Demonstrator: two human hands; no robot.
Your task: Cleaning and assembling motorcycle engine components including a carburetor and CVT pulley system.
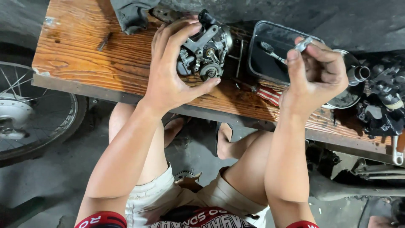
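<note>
My left hand [168,80] cups a grimy cast-metal carburettor [206,50] on the worn wooden bench [84,55]; my right hand [314,78] pinches a thin bristled metal brush [274,54] over a black tray [263,63]

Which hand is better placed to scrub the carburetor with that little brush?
Right. The right hand already pinches the small brush over the black tray, bristles pointing toward the carburetor. The left hand is wrapped around the carburetor, steadying it on the wooden bench.

Left of your left hand [173,76] the bench [84,55] lies open save one bolt [103,41]; between your hands the black tray [263,59] blocks; beyond your right hand [314,74], engine parts [382,101] crowd.
</note>
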